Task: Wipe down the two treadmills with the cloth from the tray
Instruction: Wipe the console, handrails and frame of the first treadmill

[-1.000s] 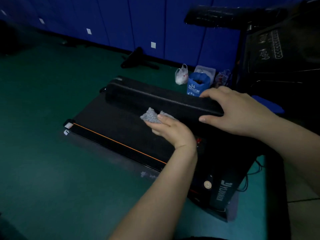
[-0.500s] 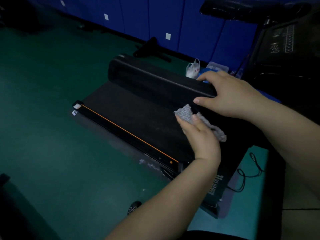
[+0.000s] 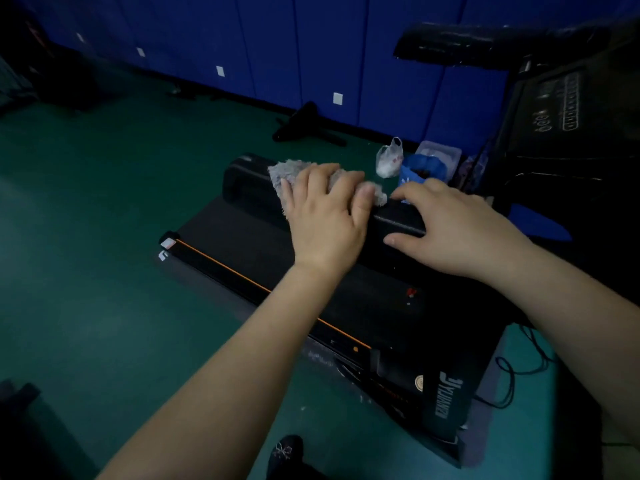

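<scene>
Cloth [image 3: 289, 174] is pressed flat under the left hand [image 3: 325, 216], on top of the black bar [image 3: 398, 220] that is folded down across the small treadmill [image 3: 242, 251] on the floor. The fingers are spread wide over the grey cloth, not curled around it, most likely so that a big patch of the bar can be rubbed in one push. Only the fluffy edges of the cloth can be seen past the fingers.

The right hand [image 3: 453, 230] is laid over the near end of the same bar, just beside the cloth. It is open, with the thumb hooked under the edge, and nothing else is held in it. The bar is probably being kept steady this way while it is rubbed.

A second, bigger treadmill [image 3: 568, 112] can be seen at the right, well apart from the cloth. It looks like it is left for later.
</scene>
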A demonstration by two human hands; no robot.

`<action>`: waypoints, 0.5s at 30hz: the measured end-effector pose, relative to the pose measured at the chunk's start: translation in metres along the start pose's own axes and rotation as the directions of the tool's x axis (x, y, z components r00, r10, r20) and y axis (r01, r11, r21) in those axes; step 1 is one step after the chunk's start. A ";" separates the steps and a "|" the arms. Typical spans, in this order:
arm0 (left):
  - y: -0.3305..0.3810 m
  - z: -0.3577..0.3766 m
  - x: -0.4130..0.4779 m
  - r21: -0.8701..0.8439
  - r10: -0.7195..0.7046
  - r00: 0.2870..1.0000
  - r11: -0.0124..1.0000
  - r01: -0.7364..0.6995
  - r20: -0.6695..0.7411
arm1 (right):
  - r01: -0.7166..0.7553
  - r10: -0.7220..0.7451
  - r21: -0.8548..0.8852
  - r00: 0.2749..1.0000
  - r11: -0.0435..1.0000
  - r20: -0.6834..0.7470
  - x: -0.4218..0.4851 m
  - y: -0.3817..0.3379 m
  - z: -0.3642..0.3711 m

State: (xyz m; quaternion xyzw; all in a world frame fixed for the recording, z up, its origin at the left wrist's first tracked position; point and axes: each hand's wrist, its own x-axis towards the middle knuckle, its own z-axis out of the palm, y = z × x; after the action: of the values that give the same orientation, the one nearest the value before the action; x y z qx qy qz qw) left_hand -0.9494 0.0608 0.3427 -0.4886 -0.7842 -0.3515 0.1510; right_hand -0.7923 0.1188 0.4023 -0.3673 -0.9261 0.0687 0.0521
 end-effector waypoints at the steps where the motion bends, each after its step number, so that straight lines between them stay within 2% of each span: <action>1: -0.003 0.003 0.001 0.021 0.035 0.999 0.999 -0.035 -0.005 | -0.001 0.001 -0.003 1.000 1.000 0.007 -0.001 -0.001 0.000; 5: -0.039 0.000 0.026 0.005 0.307 0.949 0.951 -0.308 -0.073 | -0.016 0.015 0.003 0.999 1.000 0.040 -0.002 -0.002 -0.003; 6: -0.052 -0.003 0.035 -0.006 0.347 0.936 0.937 -0.348 -0.064 | -0.023 0.023 0.006 0.999 1.000 0.048 -0.002 -0.002 -0.005; 8: -0.079 -0.008 0.050 -0.041 0.331 0.943 0.942 -0.332 -0.038 | -0.036 0.035 0.015 0.998 0.999 0.059 -0.003 -0.003 -0.007; 10: -0.111 -0.013 0.065 -0.090 0.228 0.973 0.969 -0.230 -0.033 | -0.043 0.041 0.019 0.997 0.999 0.063 -0.004 -0.003 -0.007; 12: -0.137 -0.018 0.079 -0.212 0.030 1.000 0.977 -0.030 0.000 | -0.051 0.049 0.028 0.997 0.998 0.063 -0.004 -0.004 -0.007; 13: -0.144 -0.019 0.083 -0.318 -0.124 0.991 0.939 0.133 0.050 | -0.057 0.054 0.036 0.996 0.998 0.065 -0.003 -0.004 -0.007; 15: -0.148 -0.019 0.084 -0.502 -0.369 0.917 0.770 0.394 0.153 | -0.065 0.062 0.048 0.996 0.997 0.067 -0.003 -0.004 -0.007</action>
State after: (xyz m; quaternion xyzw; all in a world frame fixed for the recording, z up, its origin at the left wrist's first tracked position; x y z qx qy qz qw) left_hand -1.1207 0.0624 0.3453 -0.3493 -0.7444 -0.5634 -0.0798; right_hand -0.7921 0.1148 0.4096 -0.3926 -0.9132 0.1055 0.0285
